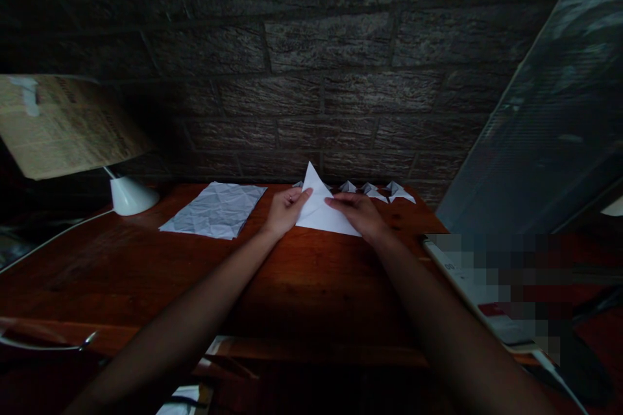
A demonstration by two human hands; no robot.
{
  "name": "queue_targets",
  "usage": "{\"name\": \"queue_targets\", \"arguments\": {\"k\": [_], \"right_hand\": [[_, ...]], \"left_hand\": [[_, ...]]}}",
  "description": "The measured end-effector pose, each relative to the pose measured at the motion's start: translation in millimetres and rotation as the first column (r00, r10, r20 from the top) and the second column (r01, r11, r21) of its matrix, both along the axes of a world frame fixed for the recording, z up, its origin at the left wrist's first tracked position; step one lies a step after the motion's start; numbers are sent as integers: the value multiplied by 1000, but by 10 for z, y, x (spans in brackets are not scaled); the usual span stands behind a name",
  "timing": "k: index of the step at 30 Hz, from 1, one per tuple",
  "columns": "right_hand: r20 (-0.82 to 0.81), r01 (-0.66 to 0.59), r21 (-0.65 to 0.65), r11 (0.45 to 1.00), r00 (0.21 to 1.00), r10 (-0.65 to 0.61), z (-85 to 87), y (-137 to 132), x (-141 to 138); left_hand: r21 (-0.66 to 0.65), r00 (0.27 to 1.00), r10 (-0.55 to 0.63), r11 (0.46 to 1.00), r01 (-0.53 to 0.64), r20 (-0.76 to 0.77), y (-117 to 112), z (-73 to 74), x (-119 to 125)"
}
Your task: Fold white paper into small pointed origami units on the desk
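Note:
A white sheet of paper (pixel 322 215), folded to a triangle with its tip upward, is held between both hands above the wooden table. My left hand (pixel 285 209) grips its left edge, the thumb on the front face and the fingers behind. On the right side, my right hand (pixel 359 211) pinches the paper with the thumb pressing on its front. Behind the hands, several small folded paper pieces (pixel 400 192) stand in a row near the wall, some partly hidden by the hands and the sheet.
Left of my hands lies a stack of creased white paper (pixel 217 209). Farther left stands a lamp with a white base (pixel 130 196) and a tan shade (pixel 68 126). A partly blurred flat object (pixel 467 279) rests at the table's right. A dark brick wall (pixel 292 91) rises behind.

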State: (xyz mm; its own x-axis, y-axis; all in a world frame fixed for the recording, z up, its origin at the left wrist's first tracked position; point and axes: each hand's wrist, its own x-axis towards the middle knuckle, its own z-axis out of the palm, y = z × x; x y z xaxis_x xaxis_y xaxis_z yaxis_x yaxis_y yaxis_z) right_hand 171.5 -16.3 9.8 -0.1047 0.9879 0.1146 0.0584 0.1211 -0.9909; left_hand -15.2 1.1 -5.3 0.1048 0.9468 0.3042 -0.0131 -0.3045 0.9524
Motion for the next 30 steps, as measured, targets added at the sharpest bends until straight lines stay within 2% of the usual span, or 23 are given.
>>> {"name": "queue_targets", "arguments": {"k": [3, 6, 13, 20, 24, 27, 30], "right_hand": [[-3, -12, 23, 1000, 1000, 12, -8, 11, -4], [-1, 28, 32, 999, 1000, -28, -14, 29, 9], [1, 137, 69, 988, 990, -138, 9, 59, 60], [24, -23, 70, 997, 999, 21, 20, 52, 77], [-51, 36, 49, 998, 998, -34, 0, 68, 77], [-150, 57, -4, 998, 987, -57, -32, 78, 71], [-156, 36, -25, 999, 987, -39, -75, 85, 53]], "left_hand": [[7, 1000, 5, 1000, -5, 13, 2, -2, 3], [-23, 1000, 20, 1000, -20, 17, -17, 12, 19], [-152, 979, -197, 971, 186, -57, -45, 6, 47], [-88, 981, -172, 982, 165, -84, -46, -26, 56], [-110, 993, -112, 987, 116, 40, -28, -22, 55], [-237, 973, -72, 964, 124, 217, 22, -12, 2], [-357, 935, -62, 914, 194, 349, 77, -14, -63]]}}
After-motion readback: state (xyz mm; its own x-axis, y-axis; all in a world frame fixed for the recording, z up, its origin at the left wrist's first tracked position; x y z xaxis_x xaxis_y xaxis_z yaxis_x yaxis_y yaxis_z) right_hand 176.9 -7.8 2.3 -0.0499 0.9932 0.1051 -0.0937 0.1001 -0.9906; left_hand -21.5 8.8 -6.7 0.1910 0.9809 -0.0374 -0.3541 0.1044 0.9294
